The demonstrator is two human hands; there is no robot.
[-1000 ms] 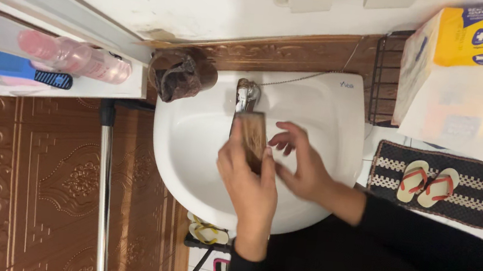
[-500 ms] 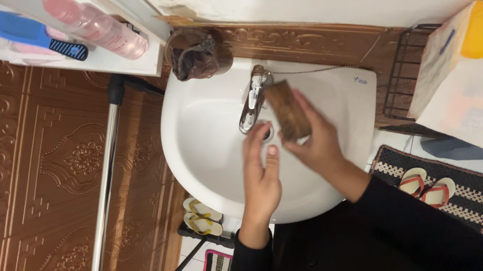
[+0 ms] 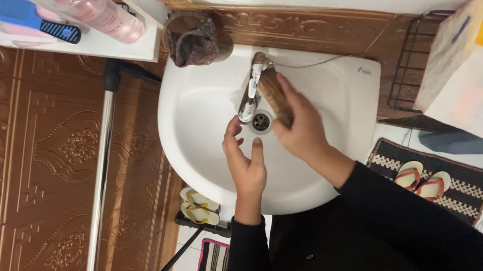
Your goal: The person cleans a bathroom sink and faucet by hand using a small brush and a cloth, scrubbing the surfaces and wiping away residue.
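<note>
Right hand: my right hand [image 3: 301, 133] has its grip closed around a brown rectangular wooden block [image 3: 274, 96], held over the white ceramic basin [image 3: 195, 119] beside the chrome tap [image 3: 250, 94].
Left hand: my left hand [image 3: 245, 160] is open, empty, fingers spread just below the round metal drain [image 3: 261, 121].

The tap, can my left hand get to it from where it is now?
Probably yes. The left hand hangs open over the basin just below the tap, with nothing between them; the right hand holds the brown block off to the side.
</note>
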